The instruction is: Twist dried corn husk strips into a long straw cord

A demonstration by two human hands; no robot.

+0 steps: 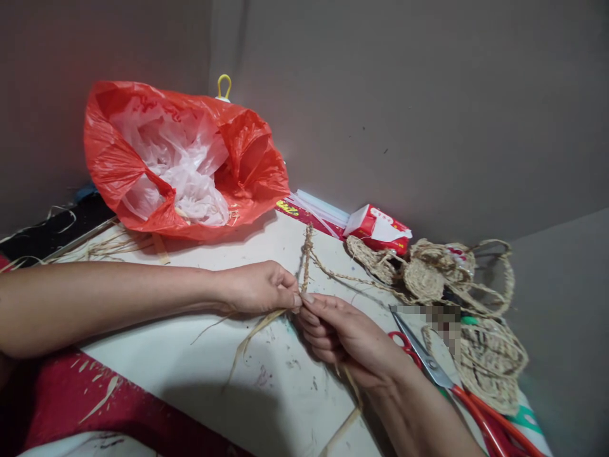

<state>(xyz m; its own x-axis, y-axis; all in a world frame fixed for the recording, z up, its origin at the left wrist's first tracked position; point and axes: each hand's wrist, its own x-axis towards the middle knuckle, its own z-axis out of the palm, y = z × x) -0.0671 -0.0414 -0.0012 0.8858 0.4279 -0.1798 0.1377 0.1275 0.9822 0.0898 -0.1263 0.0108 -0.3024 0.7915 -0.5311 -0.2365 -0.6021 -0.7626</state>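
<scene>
Between my hands, over the white tabletop (200, 343), is a braided straw cord (307, 257) whose finished part stands up past my fingertips. My left hand (264, 285) pinches its lower end with thumb and forefinger. My right hand (342, 330) is closed on the same spot, its thumb touching the left fingertips and its other fingers curled. Loose straw strands (254, 333) hang down from under my left hand, and another strand (349, 425) trails below my right. The exact crossing of the strands is hidden by my fingers.
A red plastic bag (114, 171) with white plastic inside stands at the back left. Red-handled scissors (432, 365) lie right of my right hand. Coiled braided straw pieces (423, 279) and a red tissue pack (375, 228) sit along the wall. Straw scraps (107, 397) litter the red cloth.
</scene>
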